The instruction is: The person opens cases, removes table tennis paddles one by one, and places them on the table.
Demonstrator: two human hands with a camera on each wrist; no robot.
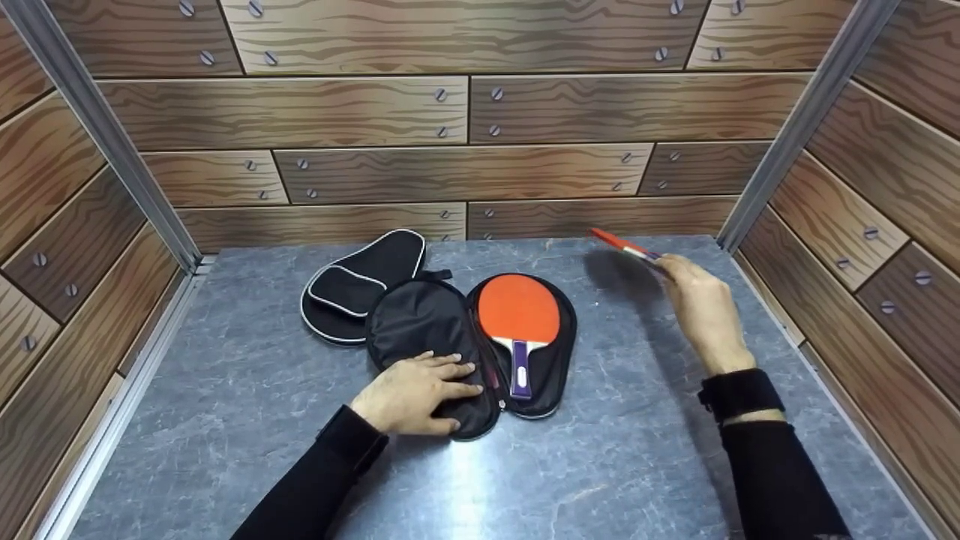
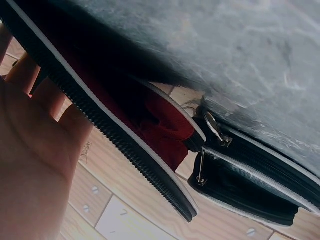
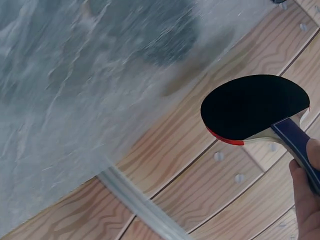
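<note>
My left hand (image 1: 420,390) lies with fingers spread on the flap (image 1: 420,319) of an unzipped black paddle case (image 1: 556,367). In the case's right half rests a table tennis paddle (image 1: 519,307), orange-red face up, its purple handle toward me. The left wrist view shows the case's zipper edge (image 2: 125,155) and red lining (image 2: 170,117) beside the palm. Out to the right, my right hand (image 1: 701,307) grips a second table tennis paddle (image 3: 255,107) by its purple handle, raised above the table. Its black face shows in the right wrist view; from the head it appears nearly edge-on.
Another black case (image 1: 390,255) with white piping and a small pocket lies behind the flap, at the back left. The grey marbled table (image 1: 247,420) is enclosed by wood-patterned walls (image 1: 465,172) with metal corner posts.
</note>
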